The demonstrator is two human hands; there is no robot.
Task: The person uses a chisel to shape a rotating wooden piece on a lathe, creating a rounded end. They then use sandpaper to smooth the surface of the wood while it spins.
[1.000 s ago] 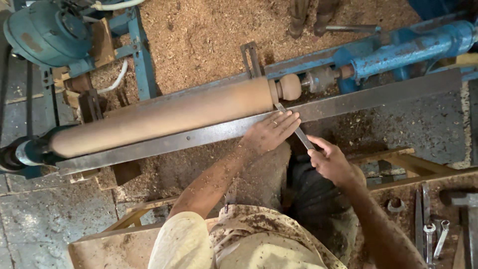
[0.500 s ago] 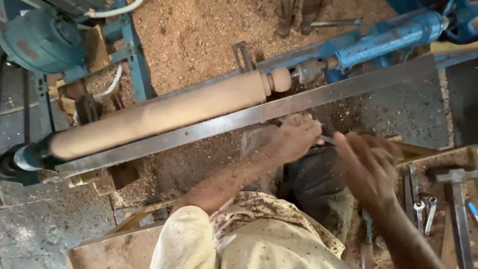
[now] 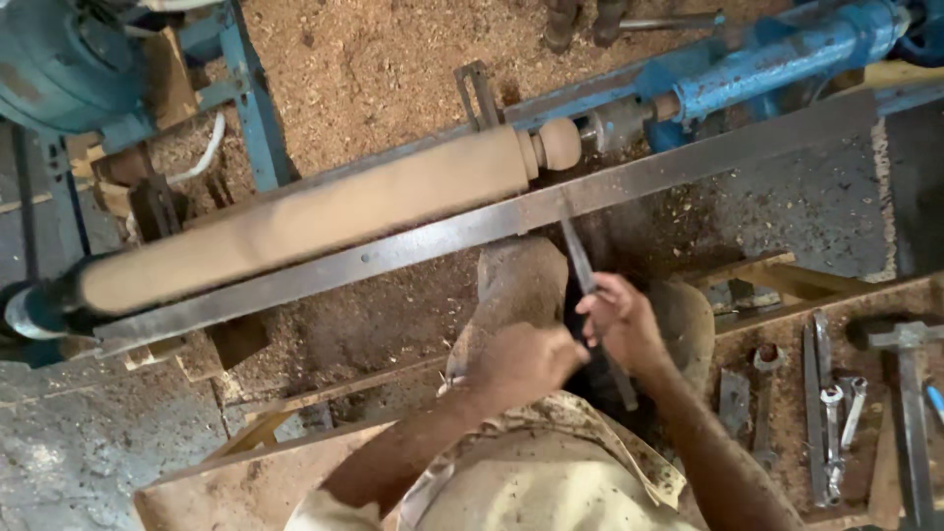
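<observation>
At the lower centre of the frame we grip the long chisel with our right hand, left hand clenched beside it, its tip on the steel rest below the wooden spindle; next, seemingly, steady contact.

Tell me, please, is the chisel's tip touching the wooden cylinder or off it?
Off it. The chisel tip lies on the steel tool rest, short of the wooden cylinder; both hands, right and left, grip it.
</observation>
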